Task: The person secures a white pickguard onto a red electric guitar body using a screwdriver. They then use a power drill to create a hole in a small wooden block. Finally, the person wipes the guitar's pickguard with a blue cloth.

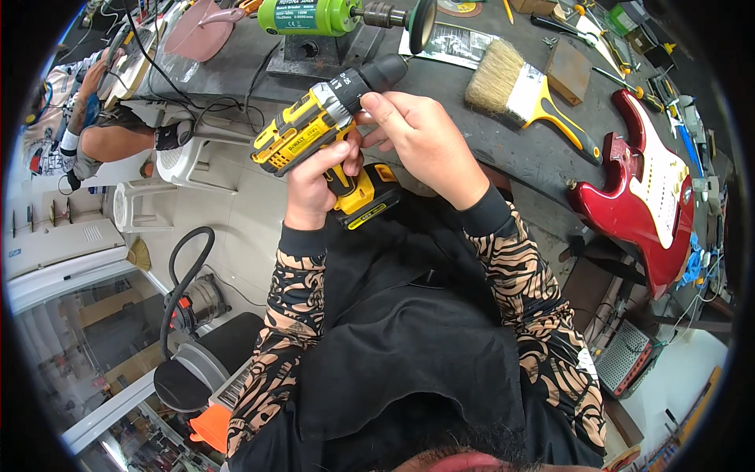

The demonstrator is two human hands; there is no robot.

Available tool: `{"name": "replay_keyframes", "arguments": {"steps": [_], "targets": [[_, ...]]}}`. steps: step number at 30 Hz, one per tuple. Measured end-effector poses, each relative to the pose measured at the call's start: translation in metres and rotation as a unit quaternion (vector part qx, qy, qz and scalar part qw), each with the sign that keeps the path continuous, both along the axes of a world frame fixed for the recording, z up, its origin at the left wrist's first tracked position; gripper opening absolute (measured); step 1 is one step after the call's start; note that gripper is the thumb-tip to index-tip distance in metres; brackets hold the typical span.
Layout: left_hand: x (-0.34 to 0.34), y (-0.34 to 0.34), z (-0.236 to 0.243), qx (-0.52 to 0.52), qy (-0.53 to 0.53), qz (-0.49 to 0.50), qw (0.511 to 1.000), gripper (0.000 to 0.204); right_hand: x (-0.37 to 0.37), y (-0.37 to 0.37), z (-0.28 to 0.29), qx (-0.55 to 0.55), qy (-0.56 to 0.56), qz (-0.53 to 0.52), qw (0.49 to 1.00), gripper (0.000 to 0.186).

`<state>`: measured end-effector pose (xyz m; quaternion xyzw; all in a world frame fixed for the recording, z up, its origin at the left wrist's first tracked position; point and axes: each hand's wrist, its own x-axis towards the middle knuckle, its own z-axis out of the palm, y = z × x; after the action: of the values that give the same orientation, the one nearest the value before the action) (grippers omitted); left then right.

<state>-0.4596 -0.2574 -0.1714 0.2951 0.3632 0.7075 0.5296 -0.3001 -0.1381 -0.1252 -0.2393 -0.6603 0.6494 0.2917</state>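
A yellow and black cordless drill (305,130) is held up over my lap at the bench's front edge, its black chuck slanting up to the right. My left hand (311,185) is closed round its grip, just above the battery at the base. From the other side, my right hand (432,141) pinches at the drill's front collar with thumb and fingers; its lower fingertips are partly hidden behind the thumb side. The chuck end lies close below the disc of a green bench grinder (308,17).
On the dark bench (440,86) lie a wide paintbrush (525,90), a wooden block (569,72) and a red electric guitar body (633,193). A pink dustpan (203,30) is at the far left. White stools (193,161), a vacuum cleaner (200,303) and another person (102,134) are to the left.
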Motion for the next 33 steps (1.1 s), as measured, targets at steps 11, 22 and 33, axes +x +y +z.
{"name": "replay_keyframes", "arguments": {"steps": [11, 22, 33], "targets": [[0.0008, 0.0014, 0.0020, -0.002, -0.011, -0.001, 1.000, 0.033, 0.0006, 0.0008, -0.0011, 0.005, -0.002, -0.001, 1.000, 0.044], [0.0025, 0.0048, 0.0016, 0.010, -0.020, -0.005, 1.000, 0.031, 0.0006, 0.0004, -0.0016, -0.022, 0.016, -0.010, 1.000, 0.046], [0.0054, 0.0039, 0.0050, 0.008, -0.025, 0.002, 1.000, 0.032, 0.0005, 0.0002, -0.0018, -0.007, 0.016, -0.010, 1.000, 0.044]]}}
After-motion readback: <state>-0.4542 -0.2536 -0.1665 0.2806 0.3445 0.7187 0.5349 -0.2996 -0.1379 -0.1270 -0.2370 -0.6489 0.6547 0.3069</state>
